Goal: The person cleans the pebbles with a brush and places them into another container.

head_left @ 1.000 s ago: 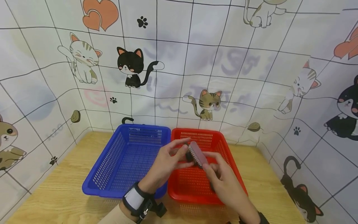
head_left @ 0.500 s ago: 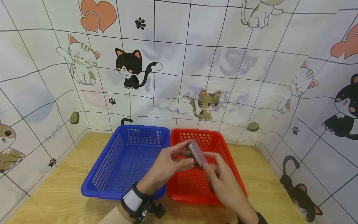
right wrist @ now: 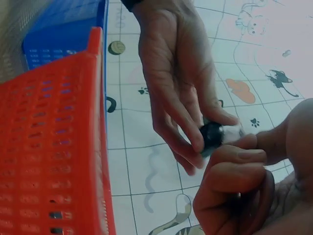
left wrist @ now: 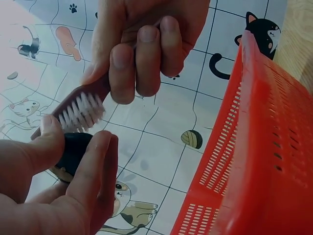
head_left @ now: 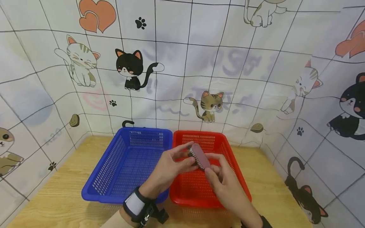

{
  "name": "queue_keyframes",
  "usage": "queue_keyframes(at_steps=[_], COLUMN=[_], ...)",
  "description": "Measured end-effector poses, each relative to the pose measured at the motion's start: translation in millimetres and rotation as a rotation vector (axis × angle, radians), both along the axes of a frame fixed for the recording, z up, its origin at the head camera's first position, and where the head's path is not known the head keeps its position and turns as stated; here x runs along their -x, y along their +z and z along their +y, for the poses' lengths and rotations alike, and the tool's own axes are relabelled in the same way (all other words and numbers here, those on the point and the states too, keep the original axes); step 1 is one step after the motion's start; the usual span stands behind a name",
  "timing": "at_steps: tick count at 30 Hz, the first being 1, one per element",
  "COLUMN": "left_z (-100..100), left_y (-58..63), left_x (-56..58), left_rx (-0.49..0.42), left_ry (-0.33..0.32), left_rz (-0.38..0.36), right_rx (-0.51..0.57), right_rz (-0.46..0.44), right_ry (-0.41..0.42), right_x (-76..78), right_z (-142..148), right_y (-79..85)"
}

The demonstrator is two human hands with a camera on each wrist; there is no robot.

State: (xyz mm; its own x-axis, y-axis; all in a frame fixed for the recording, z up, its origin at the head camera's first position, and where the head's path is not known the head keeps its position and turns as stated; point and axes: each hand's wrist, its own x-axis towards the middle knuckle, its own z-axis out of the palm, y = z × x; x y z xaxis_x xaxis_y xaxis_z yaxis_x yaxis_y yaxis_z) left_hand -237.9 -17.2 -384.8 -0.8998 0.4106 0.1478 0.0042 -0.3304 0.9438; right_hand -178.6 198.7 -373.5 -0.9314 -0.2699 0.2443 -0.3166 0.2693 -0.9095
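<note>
Over the red basket, my right hand (head_left: pixel 229 183) holds a small brush (head_left: pixel 201 156) with a mauve back and white bristles (left wrist: pixel 80 113). Its fingers curl round the handle, which is mostly hidden. Facing it, my left hand (head_left: pixel 168 166) pinches a small, shiny black, rounded object (left wrist: pixel 76 152) between thumb and fingers. What kind of object it is cannot be made out. In both wrist views the bristles lie against or very close to the black object. Fingers and brush cover most of that object in the head view.
The red basket (head_left: pixel 238 171) stands under the hands, with a blue basket (head_left: pixel 98 177) beside it on the left. Both rest on a wooden table (head_left: pixel 54 190). A cat-print sheet (head_left: pixel 171 82) rises behind and at the sides.
The brush has turned slightly, so its mauve back shows more and its bristles less. My left thumb and fingers have shifted on the black object. The baskets stay put.
</note>
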Motion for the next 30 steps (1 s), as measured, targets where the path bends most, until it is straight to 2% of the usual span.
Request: queue_keyframes(at_steps=[3,5,11,15,23,30], left_z=[1.1,1.7,2.2,1.6,6.0,2.2], left_y=[-0.3,-0.8,-2.8,-2.9,-1.6,0.8], left_x=[-0.7,-1.3,-0.6,0.3,-3.0,-1.3], left_rx=[0.018,0.033,0.038,0.024,0.047,0.027], left_ry=[-0.001,-0.006,0.010,0.032,-0.016,0.044], left_rz=[0.003,0.002,0.026,0.042,0.052,0.048], right_rx=[0.001,0.011,0.052,0.057,0.065,0.084], right_rz=[0.060,0.066,0.002,-0.004,0.024,-0.049], right_ry=[0.025,0.018,0.030,0.044,-0.034,0.000], right_x=[3.1,4.4,3.5,2.0,1.7,-2.8], right_z=[-1.8,-2.2,-0.5,-0.3,-1.8,-2.2], right_y=[-2.0,-3.0,-3.1,-1.2,-2.8,1.0])
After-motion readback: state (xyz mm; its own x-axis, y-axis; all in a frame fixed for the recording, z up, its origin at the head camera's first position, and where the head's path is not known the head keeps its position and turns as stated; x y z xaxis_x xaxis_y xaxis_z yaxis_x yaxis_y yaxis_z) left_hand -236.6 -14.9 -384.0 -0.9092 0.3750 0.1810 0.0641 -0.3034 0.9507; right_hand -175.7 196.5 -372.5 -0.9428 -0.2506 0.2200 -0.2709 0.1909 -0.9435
